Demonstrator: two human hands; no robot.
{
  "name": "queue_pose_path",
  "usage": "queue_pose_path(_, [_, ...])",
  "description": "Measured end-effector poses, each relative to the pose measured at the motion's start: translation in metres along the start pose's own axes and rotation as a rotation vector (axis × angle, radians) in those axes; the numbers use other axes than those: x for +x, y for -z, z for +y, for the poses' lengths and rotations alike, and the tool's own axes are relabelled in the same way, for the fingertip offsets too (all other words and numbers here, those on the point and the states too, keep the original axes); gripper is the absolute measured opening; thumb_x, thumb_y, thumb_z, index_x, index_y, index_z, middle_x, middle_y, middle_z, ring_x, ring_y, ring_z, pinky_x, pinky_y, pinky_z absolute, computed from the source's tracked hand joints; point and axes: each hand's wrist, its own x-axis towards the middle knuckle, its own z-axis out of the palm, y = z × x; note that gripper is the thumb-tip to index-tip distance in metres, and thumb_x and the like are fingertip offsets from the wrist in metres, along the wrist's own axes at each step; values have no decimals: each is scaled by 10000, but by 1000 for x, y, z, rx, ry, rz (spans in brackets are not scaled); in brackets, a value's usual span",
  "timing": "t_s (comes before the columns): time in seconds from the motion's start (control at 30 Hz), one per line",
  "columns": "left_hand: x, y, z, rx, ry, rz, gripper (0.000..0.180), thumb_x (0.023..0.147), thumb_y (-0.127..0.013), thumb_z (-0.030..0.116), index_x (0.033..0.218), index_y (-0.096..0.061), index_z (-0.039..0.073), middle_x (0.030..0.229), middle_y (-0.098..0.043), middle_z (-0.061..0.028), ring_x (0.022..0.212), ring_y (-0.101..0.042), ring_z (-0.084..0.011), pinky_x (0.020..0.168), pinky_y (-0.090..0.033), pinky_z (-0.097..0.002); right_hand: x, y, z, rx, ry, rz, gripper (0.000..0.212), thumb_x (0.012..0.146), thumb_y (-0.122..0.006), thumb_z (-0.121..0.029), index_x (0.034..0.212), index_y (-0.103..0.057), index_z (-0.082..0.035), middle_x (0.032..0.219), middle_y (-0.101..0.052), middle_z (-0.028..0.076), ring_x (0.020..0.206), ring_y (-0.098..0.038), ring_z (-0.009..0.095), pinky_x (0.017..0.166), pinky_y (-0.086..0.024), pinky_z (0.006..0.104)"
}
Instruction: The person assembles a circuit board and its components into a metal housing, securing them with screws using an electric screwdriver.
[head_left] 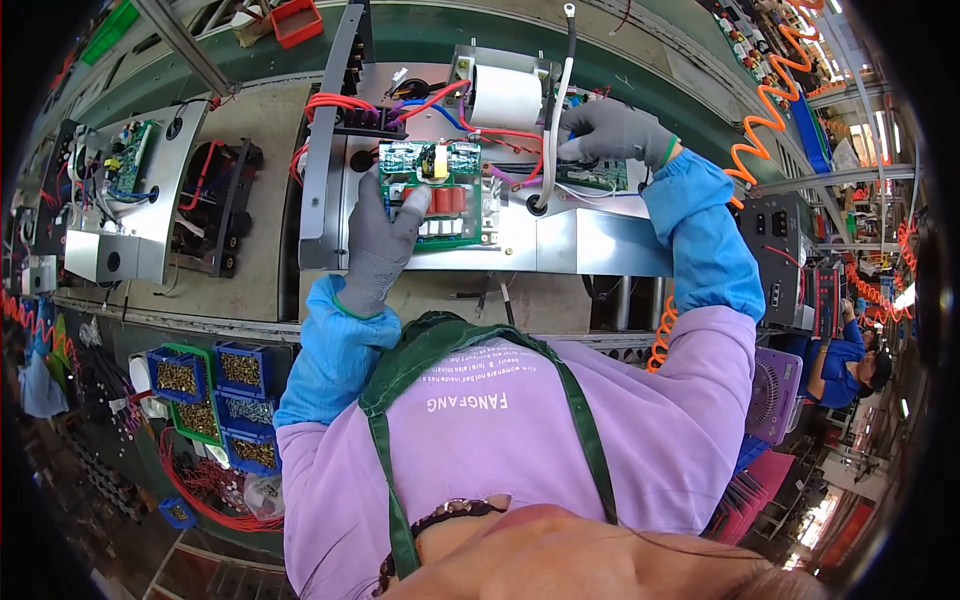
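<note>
Head view: your left hand, in a grey glove with a blue sleeve cover, lies on the green circuit board. Its fingers are spread open and press flat on the board's left part, gripping nothing. The board sits in the middle of a grey metal chassis on the tabletop, with red capacitors just beside your fingertips. Your right hand, gloved the same way, reaches over the chassis's far right part. Its fingers are closed around a white cable that runs upward to a ring terminal. A white-wrapped transformer stands between the two hands, at the far edge of the chassis, with red wires looping to its left. A second chassis lies well apart on the left. Blue bins of screws sit below the tabletop's near edge, left of your sleeve. Another person in blue works at far right.
</note>
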Motion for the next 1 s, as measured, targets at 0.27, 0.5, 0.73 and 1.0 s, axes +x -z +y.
queue_pose_path(0.27, [1, 0, 2, 13, -9, -5, 500, 895, -619, 278, 1247, -415, -13, 1046, -594, -126, 940, -595, -184, 820, -475, -306, 10, -11, -12, -660, 73, 375, 260, 838, -604, -288, 1059, -641, -155, 895, -664, 99, 849, -648, 285, 758, -519, 407])
queue_pose_path(0.5, [0, 1, 6, 18, 6, -10, 500, 897, -615, 270, 1253, -411, -14, 1022, -599, -119, 904, -603, -173, 805, -482, -302, 8, -23, -1, 275, -65, 364, 164, 843, -622, -162, 966, -597, -55, 750, -617, 40, 633, -622, 126, 577, -513, 264])
queue_pose_path(0.73, [-1, 1, 1, 18, -4, -28, 516, 892, -619, 268, 1266, -405, -15, 1045, -597, -122, 915, -606, -179, 808, -486, -306, 8, -37, 0, 522, -127, 510, 254, 756, -683, -76, 974, -561, -31, 776, -605, 57, 597, -601, 106, 522, -498, 230])
queue_pose_path(1.0, [-1, -2, 1, -9, 4, -2, 512, 895, -624, 295, 1246, -415, -14, 1011, -596, -117, 901, -596, -175, 790, -482, -314, -1, -45, -10, -282, -233, 466, 554, 693, -741, -432, 1053, -595, -39, 941, -639, 159, 919, -631, 296, 830, -484, 363])
